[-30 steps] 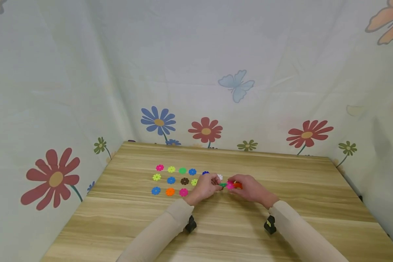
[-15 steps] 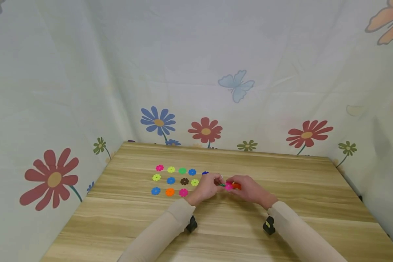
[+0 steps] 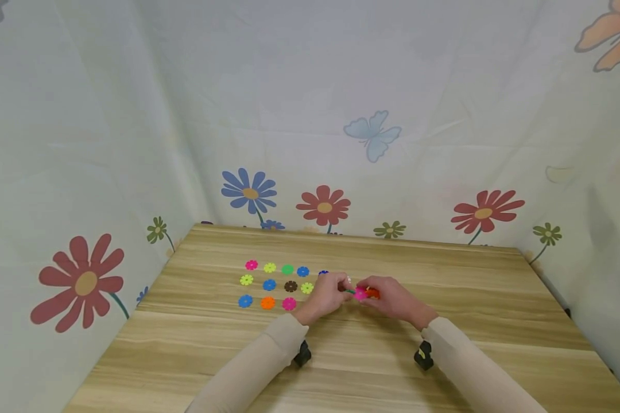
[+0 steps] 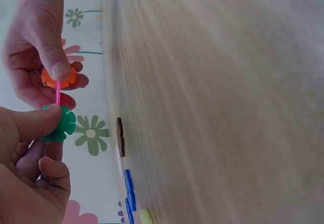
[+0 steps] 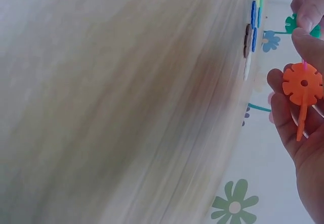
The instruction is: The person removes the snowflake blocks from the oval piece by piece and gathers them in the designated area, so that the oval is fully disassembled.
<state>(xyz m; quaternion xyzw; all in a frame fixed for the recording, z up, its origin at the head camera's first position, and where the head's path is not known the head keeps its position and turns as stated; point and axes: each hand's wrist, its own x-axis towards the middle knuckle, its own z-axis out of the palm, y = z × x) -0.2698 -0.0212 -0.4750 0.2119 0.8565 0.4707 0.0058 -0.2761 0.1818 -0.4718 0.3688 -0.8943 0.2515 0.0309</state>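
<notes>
In the head view my left hand [image 3: 326, 295] and right hand [image 3: 391, 297] meet above the table, right of the laid-out discs. Left thumb and fingers pinch a green flower-shaped disc [image 4: 66, 123]. A pink disc [image 3: 360, 293], edge-on in the left wrist view, joins the green one to an orange disc [image 5: 304, 84]. My right hand grips the orange disc with its thumb and fingers. A second orange disc [image 5: 302, 117] stands edge-on against the first in the right wrist view. How deep the green and pink slots interlock is hidden by the fingers.
Rows of flower-shaped discs lie flat on the wooden table [image 3: 372, 367], including an orange disc [image 3: 267, 303] and a brown disc [image 3: 291, 286]. A white disc [image 5: 247, 67] and a blue disc [image 3: 323, 273] lie behind the hands. A flower-printed curtain [image 3: 289, 115] surrounds the table.
Both hands have shifted very slightly left with the joined discs. The green disc shows less between the left fingers than a second ago. The discs on the table stay put.
</notes>
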